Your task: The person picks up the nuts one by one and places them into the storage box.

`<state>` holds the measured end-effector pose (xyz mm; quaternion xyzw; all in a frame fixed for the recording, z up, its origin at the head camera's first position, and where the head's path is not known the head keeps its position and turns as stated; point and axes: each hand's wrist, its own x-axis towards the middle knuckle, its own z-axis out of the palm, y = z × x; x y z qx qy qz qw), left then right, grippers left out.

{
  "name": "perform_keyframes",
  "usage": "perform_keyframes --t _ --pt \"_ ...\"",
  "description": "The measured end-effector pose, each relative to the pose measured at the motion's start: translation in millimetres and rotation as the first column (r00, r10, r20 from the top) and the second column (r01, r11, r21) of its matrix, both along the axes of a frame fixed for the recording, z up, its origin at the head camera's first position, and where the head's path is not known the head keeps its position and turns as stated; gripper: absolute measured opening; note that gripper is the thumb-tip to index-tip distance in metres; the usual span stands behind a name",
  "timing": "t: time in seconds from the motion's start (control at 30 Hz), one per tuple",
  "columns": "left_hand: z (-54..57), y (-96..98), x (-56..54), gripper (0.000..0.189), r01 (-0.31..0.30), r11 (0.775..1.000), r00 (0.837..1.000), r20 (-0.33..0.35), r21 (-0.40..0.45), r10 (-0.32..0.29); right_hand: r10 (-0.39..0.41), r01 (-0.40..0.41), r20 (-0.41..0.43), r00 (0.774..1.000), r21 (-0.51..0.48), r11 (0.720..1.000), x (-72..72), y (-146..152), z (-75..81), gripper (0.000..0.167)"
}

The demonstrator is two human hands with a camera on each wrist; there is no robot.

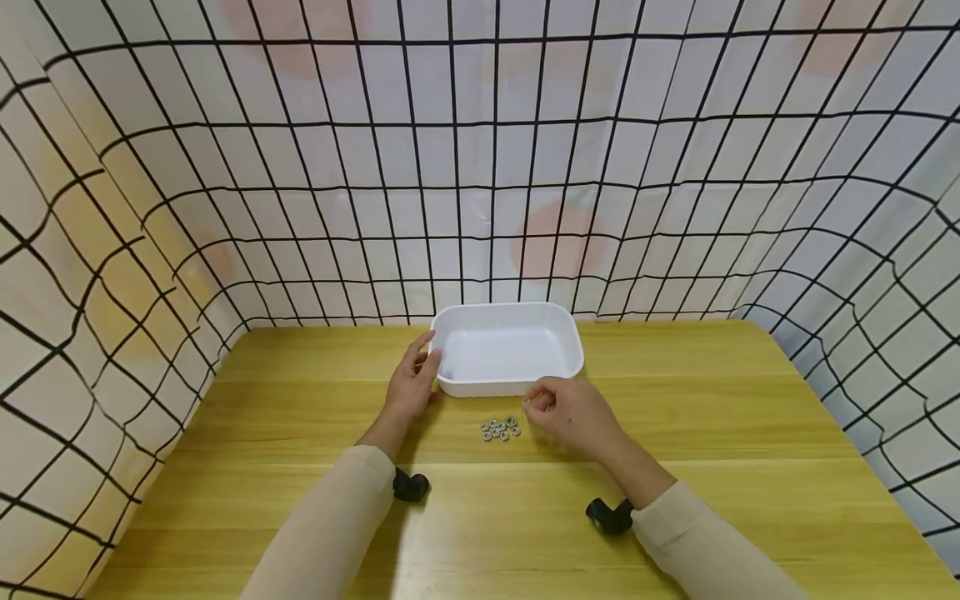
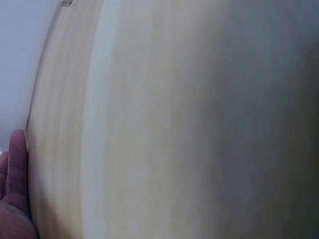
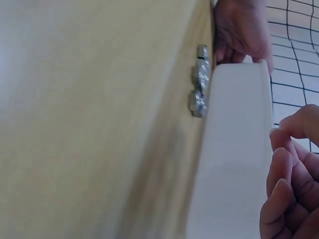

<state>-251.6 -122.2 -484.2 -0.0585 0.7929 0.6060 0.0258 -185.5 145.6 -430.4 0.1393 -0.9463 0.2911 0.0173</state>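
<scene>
Black wire grid (image 1: 492, 200) behind wood-grain table (image 1: 262, 467). White tray (image 1: 480, 389) near table's far edge. Left hand (image 1: 412, 387) at tray's left end, fingers spread, touching it. Right hand (image 1: 576, 413) at tray's near side, thumb and forefinger pinched narrow. Metal nuts (image 1: 502, 427) clustered on table between hands, before tray. In pinch, tiny piece (image 1: 527, 402), seemingly nut, too small for certainty.
</scene>
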Motion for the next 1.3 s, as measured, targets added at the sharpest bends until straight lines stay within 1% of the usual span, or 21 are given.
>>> perform_keyframes --t 0.13,0.23,0.5,0.73,0.93,1.1,1.3 --pt "0.2 -0.6 0.5 0.046 -0.002 1.000 1.000 -0.005 0.008 0.002 0.012 -0.012 -0.024 1.000 -0.014 1.000 -6.8 -0.4 7.8 0.009" --pt "1.0 -0.8 0.2 0.046 -0.003 1.000 1.000 -0.004 0.016 0.003 0.005 -0.005 -0.034 0.999 -0.014 1.000 -12.7 -1.1 13.2 0.011" --pt "1.9 -2.4 0.0 0.048 0.018 0.999 0.999 -0.029 0.026 -0.018 0.022 -0.020 -0.106 0.994 0.026 0.999 -28.5 -3.5 21.9 0.013" --pt "2.3 -3.9 0.3 0.048 0.014 0.999 1.000 -0.016 0.031 -0.014 0.024 -0.021 -0.081 0.996 0.048 0.999 -44.0 -7.1 25.7 0.016" --pt "1.5 -4.2 0.0 0.048 0.006 0.999 1.000 -0.005 0.045 -0.006 0.018 -0.012 -0.072 0.997 0.082 0.997 -53.8 -10.2 23.7 0.017" --pt "0.3 -4.3 0.1 0.048 0.005 0.998 1.000 -0.001 0.058 -0.005 0.007 -0.003 -0.053 0.999 0.074 0.997 -60.6 -11.7 19.7 0.018" --pt "0.2 -3.8 0.4 0.047 0.007 0.999 1.000 -0.003 0.054 -0.007 -0.017 0.018 -0.015 1.000 0.056 0.998 -67.2 -11.6 14.0 0.019"
